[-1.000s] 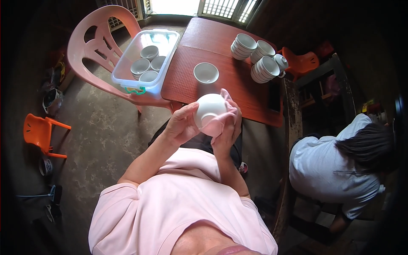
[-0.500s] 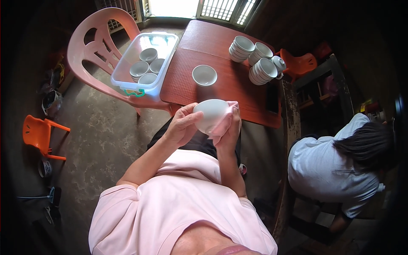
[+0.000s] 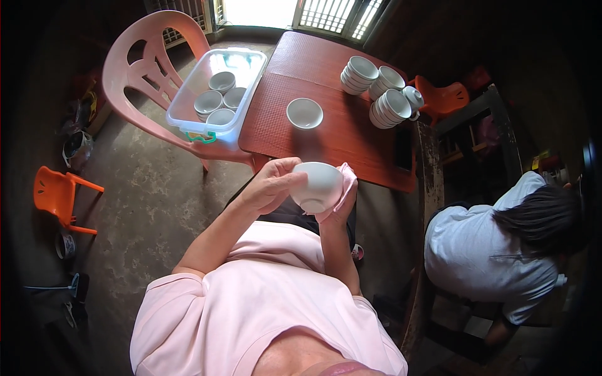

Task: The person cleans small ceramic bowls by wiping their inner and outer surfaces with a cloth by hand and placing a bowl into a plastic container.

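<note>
Between my hands, in front of the table's near edge, a white bowl (image 3: 318,186) is held tilted, its outside and foot ring facing me. My left hand (image 3: 274,184) grips it by the left side, thumb on the outer wall. A pink cloth (image 3: 338,195) lies against the bowl's right side, pressed there by my right hand (image 3: 342,203), whose fingers are partly hidden behind cloth and bowl. Another white bowl (image 3: 305,113) stands alone, upright on the red table (image 3: 276,119), just beyond my hands.
Several stacked bowls (image 3: 390,109) and a white lidded pot (image 3: 412,96) stand at the table's far right. A clear plastic bin (image 3: 182,127) holding bowls rests on a pink chair (image 3: 119,69). Small orange chairs (image 3: 55,195) stand around. At right, a person (image 3: 489,244) bends beyond a dark wooden frame (image 3: 429,188).
The bowl in my hands has dropped slightly and turned, so its foot ring now shows. The cloth has shifted along its right side. The person at right has barely moved.
</note>
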Action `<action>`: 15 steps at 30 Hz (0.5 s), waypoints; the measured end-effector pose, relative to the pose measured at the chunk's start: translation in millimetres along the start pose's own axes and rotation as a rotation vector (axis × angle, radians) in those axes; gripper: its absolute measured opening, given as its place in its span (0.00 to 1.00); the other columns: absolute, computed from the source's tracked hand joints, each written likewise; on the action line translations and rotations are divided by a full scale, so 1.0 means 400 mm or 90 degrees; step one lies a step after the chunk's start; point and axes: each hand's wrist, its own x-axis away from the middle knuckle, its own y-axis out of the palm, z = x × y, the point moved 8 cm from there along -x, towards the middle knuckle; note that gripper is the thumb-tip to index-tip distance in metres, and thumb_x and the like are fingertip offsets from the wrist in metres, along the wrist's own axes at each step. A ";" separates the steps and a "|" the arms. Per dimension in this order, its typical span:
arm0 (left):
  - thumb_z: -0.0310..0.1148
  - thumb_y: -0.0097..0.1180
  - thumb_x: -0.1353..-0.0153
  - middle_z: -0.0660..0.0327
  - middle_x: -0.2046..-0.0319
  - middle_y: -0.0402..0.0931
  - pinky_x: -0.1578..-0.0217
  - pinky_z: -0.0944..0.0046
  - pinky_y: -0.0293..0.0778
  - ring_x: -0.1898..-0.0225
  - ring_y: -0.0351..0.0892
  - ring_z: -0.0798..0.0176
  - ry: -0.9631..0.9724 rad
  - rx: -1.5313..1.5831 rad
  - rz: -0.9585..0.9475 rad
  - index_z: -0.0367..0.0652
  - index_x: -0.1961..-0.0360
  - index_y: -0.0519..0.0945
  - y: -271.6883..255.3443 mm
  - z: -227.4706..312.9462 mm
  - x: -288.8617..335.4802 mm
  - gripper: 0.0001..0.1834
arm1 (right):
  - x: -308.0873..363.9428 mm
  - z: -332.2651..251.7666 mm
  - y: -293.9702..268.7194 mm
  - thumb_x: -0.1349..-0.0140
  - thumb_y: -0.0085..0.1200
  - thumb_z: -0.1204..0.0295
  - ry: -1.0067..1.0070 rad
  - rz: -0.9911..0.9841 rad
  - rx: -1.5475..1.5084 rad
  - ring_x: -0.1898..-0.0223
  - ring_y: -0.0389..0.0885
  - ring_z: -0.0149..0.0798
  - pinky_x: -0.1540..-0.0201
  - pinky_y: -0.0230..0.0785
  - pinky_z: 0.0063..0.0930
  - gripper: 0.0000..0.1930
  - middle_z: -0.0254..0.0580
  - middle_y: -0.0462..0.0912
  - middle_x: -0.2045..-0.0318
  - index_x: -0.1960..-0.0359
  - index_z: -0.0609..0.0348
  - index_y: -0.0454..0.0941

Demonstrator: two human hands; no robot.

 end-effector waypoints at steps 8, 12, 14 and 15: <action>0.27 0.54 0.47 0.64 0.65 0.78 0.59 0.70 0.72 0.62 0.75 0.73 -0.008 -0.339 -0.024 0.34 0.59 0.78 0.014 -0.028 0.002 0.13 | 0.006 -0.056 0.142 0.39 0.53 0.63 -0.148 -0.399 1.007 0.84 0.73 0.25 0.84 0.66 0.24 0.11 0.37 0.75 0.84 0.69 0.58 0.79; 0.34 0.59 0.41 0.63 0.66 0.78 0.61 0.69 0.74 0.64 0.78 0.72 -0.074 -0.112 -0.005 0.38 0.63 0.77 -0.034 -0.018 -0.001 0.11 | -0.030 -0.032 0.053 0.36 0.50 0.61 0.004 -0.373 0.390 0.82 0.75 0.25 0.84 0.69 0.20 0.13 0.34 0.75 0.79 0.68 0.59 0.75; 0.36 0.58 0.40 0.61 0.66 0.78 0.61 0.68 0.75 0.64 0.79 0.71 -0.062 -0.060 0.010 0.38 0.61 0.77 -0.047 -0.023 -0.006 0.12 | -0.021 -0.020 0.008 0.34 0.49 0.61 0.001 -0.213 0.185 0.78 0.75 0.22 0.77 0.72 0.16 0.12 0.32 0.76 0.75 0.67 0.57 0.73; 0.36 0.57 0.39 0.61 0.65 0.79 0.62 0.68 0.76 0.64 0.79 0.70 -0.071 -0.023 0.042 0.38 0.60 0.76 -0.047 -0.028 -0.007 0.13 | -0.032 -0.033 0.003 0.34 0.49 0.60 -0.043 -0.222 0.234 0.76 0.76 0.23 0.75 0.72 0.16 0.12 0.33 0.76 0.75 0.66 0.57 0.73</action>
